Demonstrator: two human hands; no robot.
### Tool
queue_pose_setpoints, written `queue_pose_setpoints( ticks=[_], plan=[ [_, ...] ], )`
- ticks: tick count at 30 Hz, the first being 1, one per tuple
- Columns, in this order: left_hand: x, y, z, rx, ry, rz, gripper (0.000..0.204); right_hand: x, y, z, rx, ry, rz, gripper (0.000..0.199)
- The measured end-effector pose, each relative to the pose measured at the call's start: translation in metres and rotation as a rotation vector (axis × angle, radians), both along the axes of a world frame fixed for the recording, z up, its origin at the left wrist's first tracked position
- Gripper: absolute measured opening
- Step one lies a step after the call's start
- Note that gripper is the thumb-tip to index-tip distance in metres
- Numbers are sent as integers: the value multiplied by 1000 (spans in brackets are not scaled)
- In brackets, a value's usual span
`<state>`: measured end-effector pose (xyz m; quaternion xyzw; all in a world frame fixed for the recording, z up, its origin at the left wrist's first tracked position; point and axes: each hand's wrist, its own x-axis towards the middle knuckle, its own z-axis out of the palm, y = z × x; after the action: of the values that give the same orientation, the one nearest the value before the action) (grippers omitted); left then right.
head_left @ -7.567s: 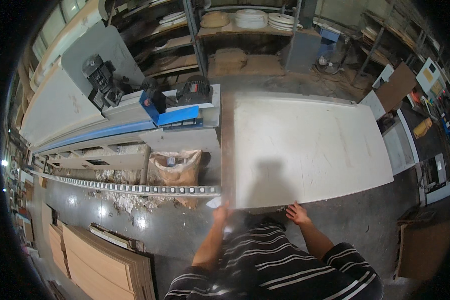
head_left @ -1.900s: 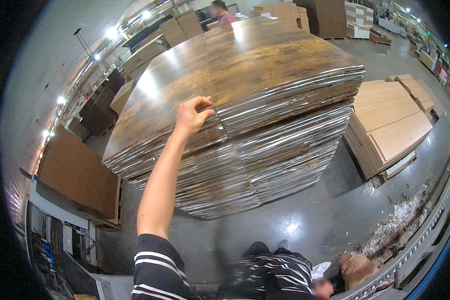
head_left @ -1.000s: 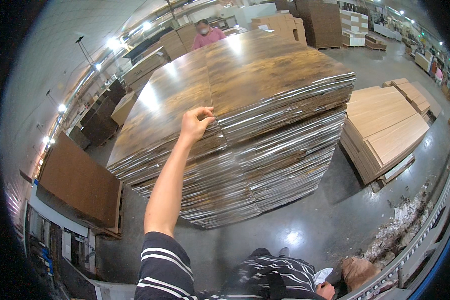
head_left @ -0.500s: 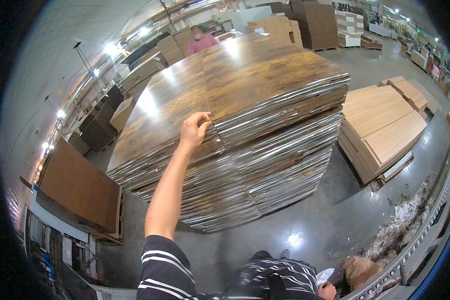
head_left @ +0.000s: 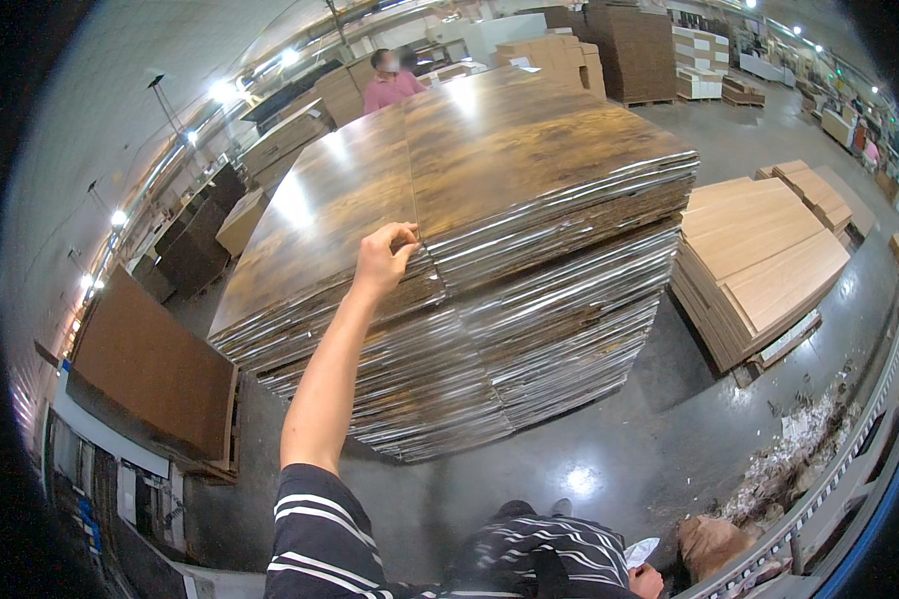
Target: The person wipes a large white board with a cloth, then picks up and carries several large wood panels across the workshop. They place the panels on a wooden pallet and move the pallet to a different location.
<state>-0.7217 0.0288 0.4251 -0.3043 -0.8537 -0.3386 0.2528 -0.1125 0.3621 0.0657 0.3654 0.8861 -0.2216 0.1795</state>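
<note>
Pinching with thumb and fingertips, the left hand (head_left: 385, 258) grips the near edge of the top dark brown wood-grain sheet (head_left: 320, 220) on a tall stack of glossy dark veneer sheets (head_left: 469, 329). The hold sits right at the seam where two side-by-side columns of sheets meet, and the fingers curl over the edge, not spread flat.

Going from left to right: a large plain brown board (head_left: 150, 364) leans at the far left; then comes the left column of the stack, whose top sheet runs away from the hand toward the far side, long axis pointing away from the person. The sheet lies ahead of and to the left of the grip, with the hand at its near right corner. The right column (head_left: 539, 140) lies just beside it, untouched. Farther right, a low pile of pale wooden panels (head_left: 759, 250) rests on the grey floor (head_left: 649, 449).

The right hand (head_left: 647, 582) is low at the bottom edge, near the striped shirt, well apart from the stack; I cannot tell its grip. The left hand is plainly nearer. Another person in a pink shirt (head_left: 390, 88) stands beyond the stack.
</note>
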Motion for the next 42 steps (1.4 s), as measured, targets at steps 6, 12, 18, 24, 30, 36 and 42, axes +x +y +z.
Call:
queue_pose_setpoints(
  ticks=[6,12,18,24,30,36,42],
  plan=[
    [-1,-1,1,2,0,10,10,0,-4,-1,44,51,-16,31],
    [-4,-2,1,0,7,-2,10,4,-4,-9,105,87,4,34],
    [-1,-2,2,-1,-17,26,10,2,-3,-6,59,60,-22,35],
    [-2,-3,1,-22,41,-14,10,3,-3,-6,37,74,-45,35],
    [-2,-5,2,-37,35,-30,9,8,-3,-19,110,173,-8,31],
    [-8,-8,-1,12,1,0,9,5,-5,-10,98,142,-2,28],
    [-15,-9,0,207,-176,13,7,-1,-3,0,42,62,-40,29]
  ],
)
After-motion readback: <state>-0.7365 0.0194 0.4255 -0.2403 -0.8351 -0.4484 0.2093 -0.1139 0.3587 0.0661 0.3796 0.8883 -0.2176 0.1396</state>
